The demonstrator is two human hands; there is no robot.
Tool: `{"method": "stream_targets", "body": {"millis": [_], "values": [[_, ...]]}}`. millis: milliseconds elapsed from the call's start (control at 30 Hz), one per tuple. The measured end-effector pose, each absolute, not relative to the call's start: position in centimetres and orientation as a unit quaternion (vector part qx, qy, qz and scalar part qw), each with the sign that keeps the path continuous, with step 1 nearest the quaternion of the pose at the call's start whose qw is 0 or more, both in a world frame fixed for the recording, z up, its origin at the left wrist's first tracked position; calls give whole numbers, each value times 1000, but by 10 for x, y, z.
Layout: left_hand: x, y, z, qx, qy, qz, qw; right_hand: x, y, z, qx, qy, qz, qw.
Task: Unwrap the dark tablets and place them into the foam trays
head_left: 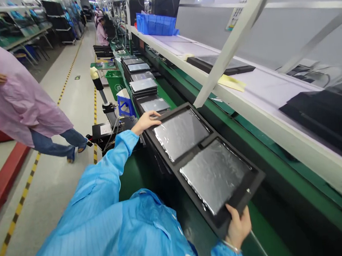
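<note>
As our left hand (146, 121) curls over one end of the black tray (240, 197) and our right hand (239, 224) clamps the opposite corner, thumb on top, we've got the load spanned between them! Two wrapped panels sit in its recesses: the farther panel (181, 133) beside the left fingers, the nearer panel (216, 175) just off the right thumb.

So what might spoil it? We'd watch the tilt first: that film looks slick, and one hand dipping could send a panel skating over the rim. A right thumb sliding inward could press the panel's corner or snag its ruffled wrap. Past the left hand, the slanted white post (226, 45) looks close to the tray's edge, so a careless swing could bump it; contact we can't tell. Beyond the left fingers, stacked panels (142, 85) on the green worktop (166, 91) could get clipped too.

Any lettering? Left of the left hand, a white label (105, 129) gives us nothing legible; beyond it, the green bin (115, 76) wears a pale round emblem, too small to read. Up past the right hand, the shelf card (233, 19) is a blur. No brand we can make out!
</note>
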State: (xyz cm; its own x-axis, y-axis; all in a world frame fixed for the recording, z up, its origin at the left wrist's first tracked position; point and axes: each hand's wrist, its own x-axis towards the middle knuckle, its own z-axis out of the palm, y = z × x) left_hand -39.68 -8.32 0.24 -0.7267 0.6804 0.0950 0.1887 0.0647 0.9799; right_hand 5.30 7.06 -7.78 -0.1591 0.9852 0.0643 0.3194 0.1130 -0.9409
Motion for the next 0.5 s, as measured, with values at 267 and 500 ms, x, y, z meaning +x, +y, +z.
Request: {"method": "stream_targets", "body": {"millis": [267,500], "values": [[-546,-77,-14,310,750,556,178,-101,64,-114,-480,-612,489,395],[-585,-44,-114,280,800,495,193,-128,50,-149,-536,-577,506,352]]}}
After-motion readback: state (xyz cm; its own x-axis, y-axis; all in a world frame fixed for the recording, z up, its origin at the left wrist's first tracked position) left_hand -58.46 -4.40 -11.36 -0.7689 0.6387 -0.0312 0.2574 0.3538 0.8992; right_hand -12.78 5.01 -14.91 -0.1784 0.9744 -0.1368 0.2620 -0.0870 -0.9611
